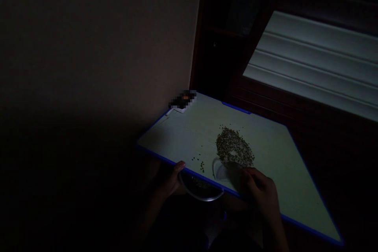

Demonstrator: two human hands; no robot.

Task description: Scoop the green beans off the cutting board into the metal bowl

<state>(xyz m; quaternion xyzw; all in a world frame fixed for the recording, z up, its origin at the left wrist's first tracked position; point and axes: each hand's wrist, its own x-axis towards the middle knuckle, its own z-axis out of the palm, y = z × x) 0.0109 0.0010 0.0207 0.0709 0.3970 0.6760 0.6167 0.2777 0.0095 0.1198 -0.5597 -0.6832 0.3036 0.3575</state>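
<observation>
Along the near edge of the pale laminate board, left hand: thumb is hooking over the blue plastic edging, fingers are hiding in shadow, spread unknown.
Right hand: fingers are curling narrowly on the smooth surface, just beside the heap (any pinch is too dim to tell).
Small dark-green seeds: are lying in a rough oval heap mid-board, a few straying nearer the edge.
Below that edge: a round metal bowl is sitting, curved rim catching light.
Far corner: a blurred object is resting against the plaster wall.
Room: the board is stretching past the heap toward its tapering right corner.
</observation>
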